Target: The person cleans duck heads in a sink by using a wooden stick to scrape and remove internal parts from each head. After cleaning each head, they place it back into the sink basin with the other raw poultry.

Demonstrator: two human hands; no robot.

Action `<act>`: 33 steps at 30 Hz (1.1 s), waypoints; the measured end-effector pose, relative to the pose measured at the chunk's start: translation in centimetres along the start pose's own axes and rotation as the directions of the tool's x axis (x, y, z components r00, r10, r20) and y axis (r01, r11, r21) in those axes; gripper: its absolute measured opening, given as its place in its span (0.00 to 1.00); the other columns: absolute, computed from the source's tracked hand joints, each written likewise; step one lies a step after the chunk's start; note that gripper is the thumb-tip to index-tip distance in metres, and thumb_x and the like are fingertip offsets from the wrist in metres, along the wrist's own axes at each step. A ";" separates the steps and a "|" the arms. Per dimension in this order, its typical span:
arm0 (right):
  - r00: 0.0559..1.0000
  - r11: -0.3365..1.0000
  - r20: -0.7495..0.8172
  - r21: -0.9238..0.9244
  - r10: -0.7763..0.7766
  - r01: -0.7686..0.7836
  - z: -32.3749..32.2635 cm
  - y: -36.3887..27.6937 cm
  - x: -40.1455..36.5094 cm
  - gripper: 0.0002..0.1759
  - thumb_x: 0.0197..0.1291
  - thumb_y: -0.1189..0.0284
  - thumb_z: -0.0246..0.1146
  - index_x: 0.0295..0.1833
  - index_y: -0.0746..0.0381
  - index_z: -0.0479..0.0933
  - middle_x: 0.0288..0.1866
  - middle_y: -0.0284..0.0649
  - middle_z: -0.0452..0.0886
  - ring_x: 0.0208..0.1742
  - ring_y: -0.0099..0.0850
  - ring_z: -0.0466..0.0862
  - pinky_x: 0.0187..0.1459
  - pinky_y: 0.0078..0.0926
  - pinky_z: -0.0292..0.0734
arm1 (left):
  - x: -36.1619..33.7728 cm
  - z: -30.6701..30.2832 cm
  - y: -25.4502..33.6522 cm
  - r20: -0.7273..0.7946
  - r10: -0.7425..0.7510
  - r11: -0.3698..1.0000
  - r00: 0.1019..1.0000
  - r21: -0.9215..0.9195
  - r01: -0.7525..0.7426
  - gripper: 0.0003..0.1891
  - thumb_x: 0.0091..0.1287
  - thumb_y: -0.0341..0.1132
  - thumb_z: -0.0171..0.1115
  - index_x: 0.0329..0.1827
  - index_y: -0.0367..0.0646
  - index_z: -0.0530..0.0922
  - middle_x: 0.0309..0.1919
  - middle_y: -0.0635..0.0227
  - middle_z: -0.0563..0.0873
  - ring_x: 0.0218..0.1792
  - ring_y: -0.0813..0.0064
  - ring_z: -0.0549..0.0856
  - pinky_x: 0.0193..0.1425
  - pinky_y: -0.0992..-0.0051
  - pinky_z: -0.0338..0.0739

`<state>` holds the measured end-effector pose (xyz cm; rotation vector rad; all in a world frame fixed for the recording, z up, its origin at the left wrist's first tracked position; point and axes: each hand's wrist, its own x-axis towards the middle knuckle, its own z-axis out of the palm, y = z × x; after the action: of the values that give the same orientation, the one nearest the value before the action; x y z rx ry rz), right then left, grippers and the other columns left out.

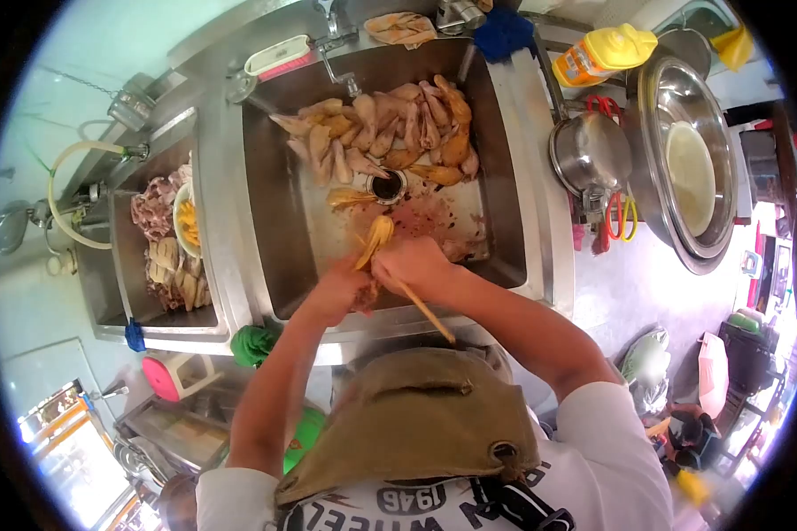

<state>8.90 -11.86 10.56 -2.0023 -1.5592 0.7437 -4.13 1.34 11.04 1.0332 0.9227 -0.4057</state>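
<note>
Near the front of the large steel sink [283, 265], my left hand [341, 290] is closed round a pinkish piece of poultry, partly hidden by the fingers. Touching it on the right, my right hand [409, 265] is closed round a wooden stick [427, 311] that slants down toward my apron. A yellow chicken foot [378, 232] sticks up between the two hands. Behind them is the dark drain hole [386, 186], with another yellow foot [350, 196] at its left. Pale and yellowish poultry pieces [390, 119] are heaped along the sink's back.
A smaller sink [212, 319] at the left holds meat pieces and a white bowl [186, 203] with yellow bits. The faucet [332, 53] is at the back. At the right are a steel pot [591, 150], large metal basins [726, 195] and a yellow jug [604, 55].
</note>
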 end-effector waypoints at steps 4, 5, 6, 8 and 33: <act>0.997 0.996 -0.024 0.058 0.067 -0.066 2.8 1.9 -0.2 0.11 0.55 0.64 0.57 0.28 0.59 0.78 0.26 0.46 0.82 0.28 0.48 0.83 0.30 0.46 0.78 | 2.6 -1.0 -0.6 0.011 -0.099 0.986 0.995 0.139 0.096 0.27 0.59 0.30 0.58 0.64 0.48 0.70 0.31 0.66 0.80 0.29 0.74 0.80 0.28 0.68 0.82; 0.993 0.991 0.013 0.066 0.118 -0.119 2.8 1.8 -0.9 0.11 0.56 0.64 0.57 0.29 0.59 0.78 0.26 0.46 0.81 0.29 0.48 0.83 0.30 0.46 0.78 | 3.3 -1.3 -0.6 0.007 -0.124 0.977 0.992 0.176 0.121 0.28 0.58 0.30 0.58 0.65 0.50 0.69 0.32 0.66 0.80 0.30 0.73 0.80 0.29 0.67 0.82; 0.984 0.982 0.048 0.069 0.170 -0.173 2.1 1.5 -1.6 0.11 0.56 0.65 0.57 0.29 0.59 0.77 0.25 0.47 0.81 0.29 0.48 0.83 0.30 0.46 0.78 | 4.5 -1.8 -0.8 0.026 -0.174 0.963 0.984 0.216 0.164 0.29 0.58 0.30 0.58 0.65 0.51 0.69 0.33 0.65 0.81 0.33 0.71 0.81 0.31 0.65 0.82; 0.970 0.972 0.062 0.016 0.233 -0.234 1.9 2.0 -2.2 0.11 0.59 0.65 0.56 0.28 0.60 0.76 0.24 0.47 0.80 0.28 0.48 0.82 0.29 0.45 0.77 | 8.2 -3.2 -1.3 0.065 -0.276 0.920 0.959 0.307 0.244 0.29 0.57 0.30 0.59 0.66 0.54 0.70 0.35 0.63 0.82 0.37 0.66 0.82 0.35 0.61 0.83; 0.791 0.777 0.138 0.145 0.597 -0.612 -1.3 3.4 -6.3 0.13 0.54 0.65 0.57 0.20 0.58 0.75 0.18 0.44 0.77 0.18 0.47 0.78 0.17 0.43 0.72 | 25.2 -11.2 -11.5 0.246 0.086 0.429 0.965 0.865 -0.259 0.25 0.65 0.38 0.56 0.65 0.40 0.67 0.56 0.53 0.76 0.56 0.54 0.74 0.62 0.64 0.67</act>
<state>10.96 -18.81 9.96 -2.3658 -0.8112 1.1785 -2.58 8.53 -17.97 2.0375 0.3672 -0.8447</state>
